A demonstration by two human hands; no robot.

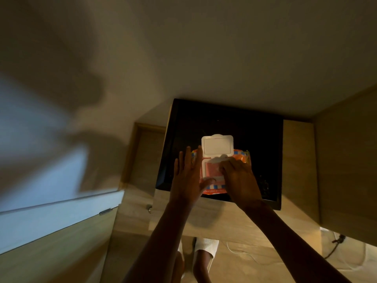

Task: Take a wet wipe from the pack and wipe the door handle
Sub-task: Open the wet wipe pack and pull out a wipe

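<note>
An orange wet-wipe pack lies on a black tabletop. Its white flip lid stands open, tilted back. My left hand rests flat on the pack's left side, fingers spread, thumb on the white lid frame. My right hand is over the opening, fingertips pinched on a white wipe that bulges out of it. No door handle can be made out with certainty; a small metal knob shows on the wooden front below the tabletop.
Pale wooden furniture flanks the black top on the right. A blurred white and wooden panel with a metal fitting fills the left. A dark cable trails on the floor at lower right. My feet in white slippers stand below.
</note>
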